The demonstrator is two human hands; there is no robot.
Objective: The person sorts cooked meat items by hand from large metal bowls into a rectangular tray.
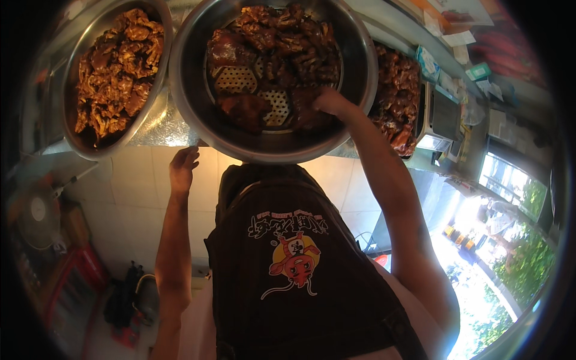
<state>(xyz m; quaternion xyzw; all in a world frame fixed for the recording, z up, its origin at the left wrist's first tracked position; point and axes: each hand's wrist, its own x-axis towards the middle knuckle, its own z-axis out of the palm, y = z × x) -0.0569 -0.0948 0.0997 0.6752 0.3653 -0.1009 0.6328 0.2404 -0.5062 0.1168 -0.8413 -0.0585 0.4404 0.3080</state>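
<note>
My right hand (333,102) reaches into a large round stainless steel basin (366,58) and grips the right end of a flat, dark braised meat piece (305,107). Its fingertips are partly hidden against the meat. Another dark flat piece (245,110) lies to its left. Bare patches of a perforated steel plate (275,107) show between them. Glossy braised meat pieces (274,31) are heaped along the basin's far side. My left hand (183,163) hangs by the counter's front edge with loosely bent fingers and nothing visible in it.
A second steel basin (163,72) of braised meat stands at left on the metal counter (166,123). Right of the large basin is a tray of braised meat (398,90), beside a box-shaped appliance (438,112). A fan (39,211) stands at lower left.
</note>
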